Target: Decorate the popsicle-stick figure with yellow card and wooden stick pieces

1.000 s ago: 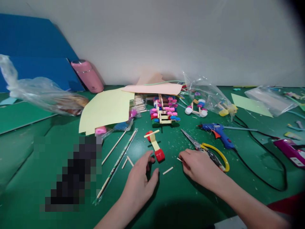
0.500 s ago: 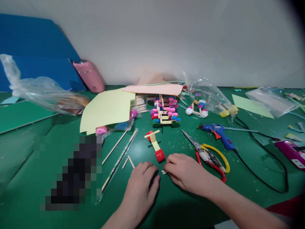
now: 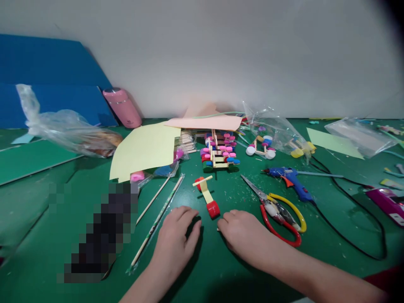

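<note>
Right hand [image 3: 244,237] grip pinches a small wooden stick piece [image 3: 218,229]; left hand [image 3: 175,240] rests curled, palm down on the green surface [image 3: 227,269], near a red-wheeled stick model [image 3: 208,198].

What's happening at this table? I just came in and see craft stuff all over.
A person sits at a green table with both hands low on it. The right hand pinches a short wooden stick piece; the left hand rests palm down beside it. Just beyond the fingers lies a small craft-stick piece with red caps. Scissors and a blue glue gun lie to the right, with a bottle-cap and stick model farther back.
</note>
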The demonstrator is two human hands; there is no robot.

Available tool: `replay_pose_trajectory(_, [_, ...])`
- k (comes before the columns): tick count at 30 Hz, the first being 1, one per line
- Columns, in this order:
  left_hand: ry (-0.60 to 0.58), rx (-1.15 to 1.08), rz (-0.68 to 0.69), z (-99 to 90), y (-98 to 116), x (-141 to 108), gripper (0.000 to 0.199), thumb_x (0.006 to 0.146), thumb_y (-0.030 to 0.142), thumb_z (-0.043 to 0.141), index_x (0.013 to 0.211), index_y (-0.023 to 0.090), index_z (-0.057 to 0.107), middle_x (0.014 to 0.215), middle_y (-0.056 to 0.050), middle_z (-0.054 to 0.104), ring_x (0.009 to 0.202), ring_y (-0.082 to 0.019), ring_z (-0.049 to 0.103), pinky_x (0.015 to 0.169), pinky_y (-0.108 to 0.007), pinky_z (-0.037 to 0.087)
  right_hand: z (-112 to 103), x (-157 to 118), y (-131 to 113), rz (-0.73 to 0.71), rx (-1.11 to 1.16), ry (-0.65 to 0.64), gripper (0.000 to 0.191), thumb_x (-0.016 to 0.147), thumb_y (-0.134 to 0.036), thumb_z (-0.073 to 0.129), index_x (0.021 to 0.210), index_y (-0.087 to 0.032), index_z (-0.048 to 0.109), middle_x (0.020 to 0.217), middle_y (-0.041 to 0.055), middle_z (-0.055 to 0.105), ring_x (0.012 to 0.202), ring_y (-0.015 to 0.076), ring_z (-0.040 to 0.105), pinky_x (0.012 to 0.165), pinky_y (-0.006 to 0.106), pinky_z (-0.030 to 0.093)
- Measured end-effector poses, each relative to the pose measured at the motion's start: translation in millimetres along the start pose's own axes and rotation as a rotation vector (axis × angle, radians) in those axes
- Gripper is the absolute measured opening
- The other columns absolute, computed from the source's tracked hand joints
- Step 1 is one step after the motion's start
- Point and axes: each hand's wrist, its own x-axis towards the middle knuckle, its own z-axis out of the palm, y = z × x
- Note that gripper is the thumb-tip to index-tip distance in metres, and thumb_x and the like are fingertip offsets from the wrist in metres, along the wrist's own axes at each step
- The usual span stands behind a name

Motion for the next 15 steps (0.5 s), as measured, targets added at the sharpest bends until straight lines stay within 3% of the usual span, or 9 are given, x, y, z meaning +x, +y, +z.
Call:
replay_pose_trajectory(7, [0.031,0.042,-0.066,3.5,-26,38,0.031,0.081,0.022,0.041,0.108,0.011,0.054,0.105,-0.014,0.054,0.101,-0.026,0.052,0.085,-0.042,0.044,-5,-16,10,0.08,0.24,0.136,0.013,0.083,-0.015,0.043,0.084,-0.019,0.055,0.075,0.0004,0.06,0.069,0.0131,0.054,0.061,0.023,0.04])
replay_pose_trajectory(11, [0.0,0.032,-0.033,10.5,-39,60,0.036,0.08,0.013,0.038,0.114,0.007,0.05,0.105,-0.015,0.051,0.099,-0.024,0.053,0.085,-0.039,0.045,-7,-19,8,0.178,0.618,0.272,0.014,0.085,-0.015,0.042,0.083,-0.02,0.055,0.075,-0.0012,0.055,0.066,0.0105,0.051,0.059,0.02,0.038])
replay_pose_trajectory(15, [-0.031,0.014,0.017,11.9,-41,72,0.044,0.076,0.004,0.035,0.116,0.013,0.049,0.099,-0.009,0.049,0.092,-0.019,0.054,0.083,-0.033,0.046,-1,-13,2,0.142,0.745,0.284,0.014,0.086,-0.017,0.044,0.088,-0.02,0.058,0.083,0.0001,0.058,0.075,0.0117,0.053,0.066,0.021,0.04])
